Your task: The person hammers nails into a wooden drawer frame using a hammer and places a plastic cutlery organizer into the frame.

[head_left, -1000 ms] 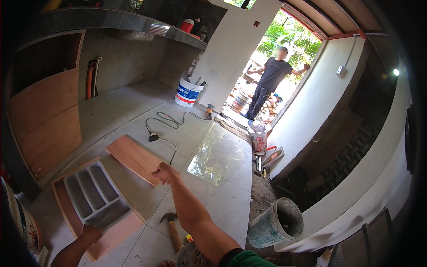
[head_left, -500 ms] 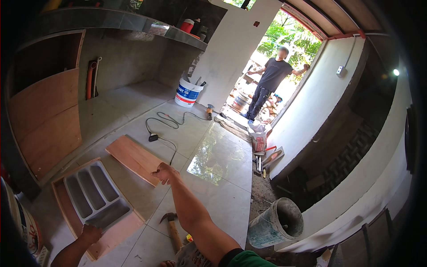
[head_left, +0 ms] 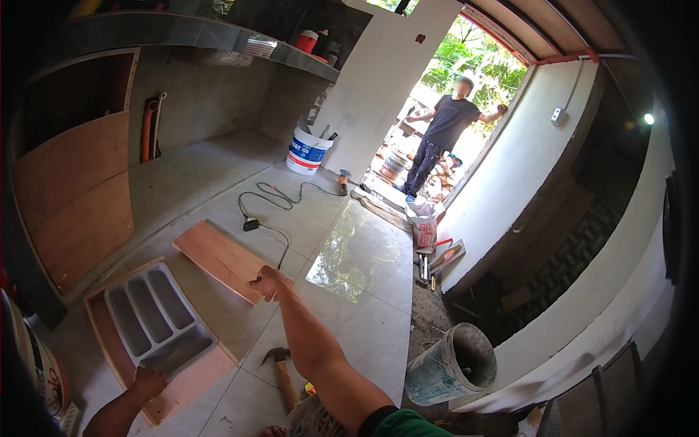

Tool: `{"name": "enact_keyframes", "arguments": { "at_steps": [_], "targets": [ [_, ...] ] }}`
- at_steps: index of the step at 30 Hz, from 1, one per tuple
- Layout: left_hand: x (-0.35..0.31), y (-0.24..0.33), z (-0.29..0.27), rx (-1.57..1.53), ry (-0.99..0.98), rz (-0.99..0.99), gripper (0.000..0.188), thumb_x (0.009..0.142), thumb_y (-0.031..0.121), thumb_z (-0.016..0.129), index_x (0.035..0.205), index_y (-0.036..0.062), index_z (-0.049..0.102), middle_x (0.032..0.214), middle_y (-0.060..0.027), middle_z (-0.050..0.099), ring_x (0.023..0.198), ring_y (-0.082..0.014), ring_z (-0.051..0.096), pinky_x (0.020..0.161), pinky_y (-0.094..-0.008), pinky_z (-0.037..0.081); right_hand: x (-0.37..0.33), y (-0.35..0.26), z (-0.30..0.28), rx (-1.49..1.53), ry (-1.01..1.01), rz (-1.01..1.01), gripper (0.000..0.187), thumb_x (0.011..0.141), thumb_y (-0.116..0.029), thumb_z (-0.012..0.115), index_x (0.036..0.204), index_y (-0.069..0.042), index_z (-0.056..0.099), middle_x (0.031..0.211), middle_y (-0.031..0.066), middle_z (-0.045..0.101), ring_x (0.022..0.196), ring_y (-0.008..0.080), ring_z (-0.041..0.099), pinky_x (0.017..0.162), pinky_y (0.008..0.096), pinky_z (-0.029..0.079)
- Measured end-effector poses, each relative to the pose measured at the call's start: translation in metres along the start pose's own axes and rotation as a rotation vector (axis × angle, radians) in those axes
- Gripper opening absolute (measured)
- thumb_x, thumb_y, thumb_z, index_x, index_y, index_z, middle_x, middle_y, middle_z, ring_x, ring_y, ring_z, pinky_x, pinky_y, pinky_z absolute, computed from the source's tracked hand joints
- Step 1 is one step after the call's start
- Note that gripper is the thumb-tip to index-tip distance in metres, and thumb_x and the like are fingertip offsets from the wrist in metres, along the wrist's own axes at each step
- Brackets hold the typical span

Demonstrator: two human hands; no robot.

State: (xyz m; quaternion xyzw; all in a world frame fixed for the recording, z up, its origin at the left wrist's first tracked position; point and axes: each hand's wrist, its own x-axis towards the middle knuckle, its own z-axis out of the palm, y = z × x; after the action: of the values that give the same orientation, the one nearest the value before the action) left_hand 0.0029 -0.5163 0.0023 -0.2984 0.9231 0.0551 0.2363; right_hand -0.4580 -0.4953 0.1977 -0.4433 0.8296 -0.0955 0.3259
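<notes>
A grey plastic cutlery tray [head_left: 149, 304] with several compartments lies inside a shallow wooden drawer box [head_left: 195, 373] on the tiled floor. My left hand [head_left: 151, 382] is closed on the tray's near rim; its fingertips are partly hidden. To the right of the drawer, a flat wooden board [head_left: 217, 256] rests at an angle. My right hand [head_left: 272, 284], arm stretched forward, grips the board's near right corner. Close to my right forearm lies a claw hammer [head_left: 285, 375] with a wooden handle, and a small yellow and red object [head_left: 310, 389] is partly hidden beside it.
A power tool [head_left: 343, 183] with a trailing cord lies beyond the board, near a white-blue bucket [head_left: 307, 151] of tools. Another person [head_left: 445, 127] stands in the doorway. A cement-stained bucket [head_left: 444, 370] stands at right, and hand tools [head_left: 424, 268] lie along the floor edge.
</notes>
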Motion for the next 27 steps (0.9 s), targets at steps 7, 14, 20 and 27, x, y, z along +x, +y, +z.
{"name": "enact_keyframes", "arguments": {
  "at_steps": [7, 14, 20, 27],
  "targets": [
    [-0.0002, -0.0016, 0.0023, 0.0, 0.002, 0.012, 0.022, 0.085, 0.025, 0.057, 0.096, 0.0107, 0.069, 0.095, -0.0151, 0.071, 0.092, -0.0331, 0.068, 0.077, -0.0494, 0.05, 0.004, 0.0017, 0.001, -0.018, -0.006, 0.0, 0.046, 0.086, -0.044, 0.067, 0.104, -0.003, 0.061, 0.089, 0.0107, 0.07, 0.075, 0.0226, 0.071, 0.06, 0.0358, 0.056],
    [-0.0014, -0.0011, 0.0012, -0.004, 0.029, 0.029, 0.02, 0.082, 0.026, 0.06, 0.093, 0.0117, 0.068, 0.09, -0.015, 0.071, 0.089, -0.0327, 0.069, 0.074, -0.0498, 0.051, 0.0078, 0.0053, 0.0022, -0.006, -0.009, -0.007, 0.047, 0.086, -0.044, 0.067, 0.105, -0.002, 0.06, 0.089, 0.0113, 0.07, 0.075, 0.0231, 0.071, 0.059, 0.0358, 0.056],
    [-0.0017, -0.0011, -0.0014, 0.008, 0.014, 0.03, 0.02, 0.082, 0.026, 0.061, 0.094, 0.0119, 0.068, 0.091, -0.0143, 0.071, 0.09, -0.0326, 0.069, 0.074, -0.0494, 0.05, 0.0072, 0.005, 0.0024, -0.003, 0.006, -0.009, 0.046, 0.086, -0.044, 0.068, 0.105, -0.002, 0.06, 0.088, 0.0098, 0.07, 0.074, 0.0227, 0.071, 0.059, 0.0357, 0.056],
    [-0.0023, -0.0005, -0.0004, 0.007, 0.012, 0.022, 0.02, 0.083, 0.025, 0.059, 0.095, 0.0123, 0.069, 0.093, -0.0148, 0.071, 0.091, -0.0326, 0.069, 0.075, -0.0497, 0.05, 0.0012, -0.0006, 0.0004, -0.015, -0.008, 0.01, 0.046, 0.086, -0.045, 0.067, 0.106, -0.004, 0.06, 0.088, 0.0096, 0.07, 0.075, 0.0221, 0.071, 0.06, 0.0355, 0.056]
  ]
}}
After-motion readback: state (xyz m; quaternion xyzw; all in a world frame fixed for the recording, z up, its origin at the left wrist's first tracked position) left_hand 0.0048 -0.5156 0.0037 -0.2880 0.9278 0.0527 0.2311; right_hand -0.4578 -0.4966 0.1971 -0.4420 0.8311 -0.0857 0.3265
